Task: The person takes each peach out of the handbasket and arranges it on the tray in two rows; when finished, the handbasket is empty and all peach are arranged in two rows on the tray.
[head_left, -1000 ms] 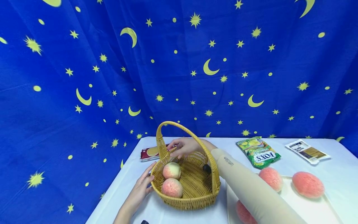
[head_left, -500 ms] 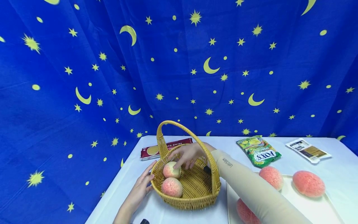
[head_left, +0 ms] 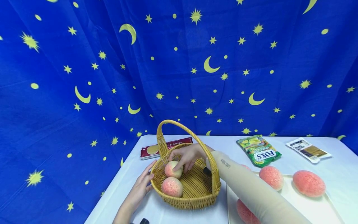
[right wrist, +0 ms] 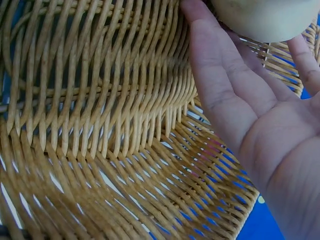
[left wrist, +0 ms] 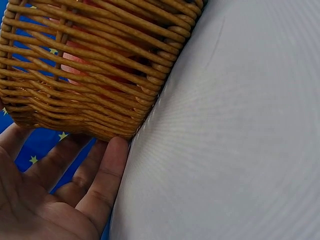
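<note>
So, there's a wicker basket sitting upright on a white-covered table, handle arched over the top, with two pale pink peaches inside against its left side. The right hand is reaching in under the handle and has the farther peach between thumb and fingers, fingers bent around it and only partway apart. The nearer peach is right in front of that one, down in the basket. The left hand is pretty loose, fingers spread and mostly straight, fingertips touching the outside of the basket's left wall.

Behind the basket there's a red packet lying flat. Over to the right is a white tray with three deeper pink fuzzy fruits on it, and a sliver of another peeks past the beige sleeve. Farther back are a green FOX'S bag and a small flat pack. Backdrop's a blue curtain with yellow moons and stars.
</note>
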